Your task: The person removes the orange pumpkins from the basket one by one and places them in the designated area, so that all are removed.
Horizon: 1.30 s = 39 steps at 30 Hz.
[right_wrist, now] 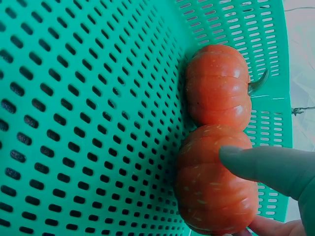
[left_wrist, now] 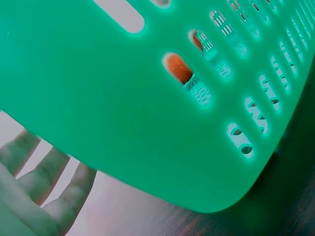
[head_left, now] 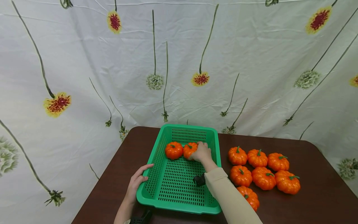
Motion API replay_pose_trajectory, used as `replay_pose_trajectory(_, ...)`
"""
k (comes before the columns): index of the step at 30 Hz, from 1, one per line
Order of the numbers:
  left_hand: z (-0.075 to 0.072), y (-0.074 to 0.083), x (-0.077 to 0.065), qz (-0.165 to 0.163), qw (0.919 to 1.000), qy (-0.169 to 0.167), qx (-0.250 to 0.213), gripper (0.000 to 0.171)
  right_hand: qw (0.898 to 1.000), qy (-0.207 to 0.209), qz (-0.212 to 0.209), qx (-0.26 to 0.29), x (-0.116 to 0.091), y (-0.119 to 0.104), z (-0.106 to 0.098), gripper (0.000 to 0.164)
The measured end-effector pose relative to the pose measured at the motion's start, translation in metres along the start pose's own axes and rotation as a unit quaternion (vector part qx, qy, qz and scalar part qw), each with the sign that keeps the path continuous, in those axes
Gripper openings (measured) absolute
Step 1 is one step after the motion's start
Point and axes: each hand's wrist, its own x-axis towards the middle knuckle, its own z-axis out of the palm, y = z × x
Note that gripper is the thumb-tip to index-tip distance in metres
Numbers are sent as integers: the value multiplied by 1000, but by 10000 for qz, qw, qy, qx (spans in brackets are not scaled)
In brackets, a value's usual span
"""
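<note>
A green plastic basket [head_left: 179, 207] with slotted walls stands on the table. Inside it, toward the far end, sit two orange pumpkins with green stems, side by side and touching. My right hand [head_left: 202, 152] grips the right-hand pumpkin [right_wrist: 211, 182]; its thumb [right_wrist: 266, 164] presses on the skin, while its other fingers are largely hidden. The left-hand pumpkin [right_wrist: 219, 86] rests against the basket wall. At the basket's left rim, my left hand [head_left: 135, 183] holds on with its fingers over the edge. In the left wrist view, those fingertips are hidden behind the rim.
Several more orange pumpkins [head_left: 264, 178] lie grouped on the dark brown table [head_left: 316, 174], right of the basket. One of them [head_left: 248, 197] is partly covered by the right sleeve [head_left: 227, 193]. A white flower-patterned cloth [head_left: 179, 62] hangs behind the table.
</note>
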Motion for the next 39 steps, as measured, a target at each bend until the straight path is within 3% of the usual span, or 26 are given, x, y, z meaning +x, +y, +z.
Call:
replay_pose_trajectory(4, -1, -1, 0, 108, 9999, -11, 32, 47, 9999, 74, -21, -105, -2, -1, -1, 74)
replay_pose_trajectory(11, -1, 3, 1, -300, 9995, 41, 25, 48, 9997, 124, -61, -198, -3, -2, -3, 70)
replay_pose_trajectory(17, -1, 2, 0, -409, 9991, 24, 63, 47, 9992, 61, 80, -398, -6, -1, -4, 63)
replay_pose_trajectory(22, 0, 2, -2, -531, 9986, 70, -24, 47, 9985, -101, 139, -512, -9, -4, -6, 67)
replay_pose_trajectory(39, 0, 3, -1, -450, 9990, 50, -53, 47, 9986, -47, -312, 418, -17, -12, -22, 63)
